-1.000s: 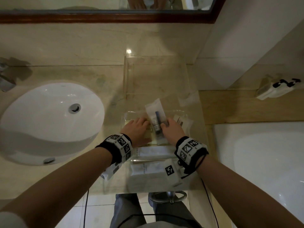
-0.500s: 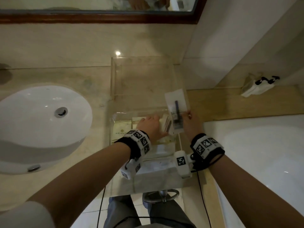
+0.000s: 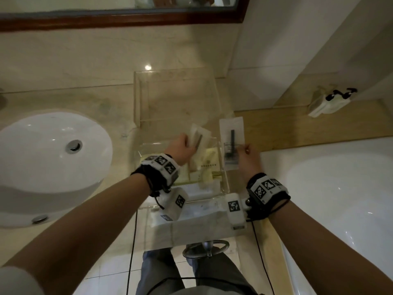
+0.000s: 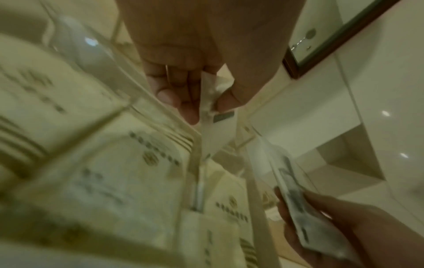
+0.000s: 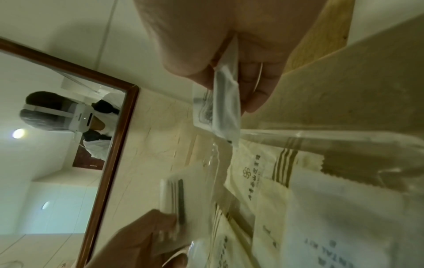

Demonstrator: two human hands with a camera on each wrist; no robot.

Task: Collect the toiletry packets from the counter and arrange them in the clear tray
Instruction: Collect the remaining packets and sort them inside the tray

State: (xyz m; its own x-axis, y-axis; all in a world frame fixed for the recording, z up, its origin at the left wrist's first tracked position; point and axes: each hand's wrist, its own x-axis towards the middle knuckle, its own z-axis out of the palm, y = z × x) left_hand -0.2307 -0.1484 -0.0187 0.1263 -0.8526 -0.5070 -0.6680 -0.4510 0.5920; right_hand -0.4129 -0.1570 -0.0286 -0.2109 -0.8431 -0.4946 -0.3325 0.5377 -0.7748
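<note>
A low clear tray (image 3: 225,179) on the counter holds several cream toiletry packets (image 3: 209,165). My left hand (image 3: 187,143) is over the tray's far end and pinches a white packet with a dark stick inside (image 3: 198,136), seen edge-on in the left wrist view (image 4: 218,130). My right hand (image 3: 242,149) is just beyond the tray's right wall. It holds a flat white packet with a dark comb-like item (image 3: 231,143) upright, pinched between thumb and fingers (image 5: 226,108).
A taller clear box (image 3: 176,96) stands behind the tray against the wall. A white sink (image 3: 49,158) lies to the left, a white bathtub (image 3: 340,199) to the right. A white bottle set (image 3: 327,101) sits on the wooden ledge (image 3: 287,128).
My right hand has carried its packet from above the tray to beyond the tray's right wall. My left hand, which was resting in the tray, has lifted a second packet.
</note>
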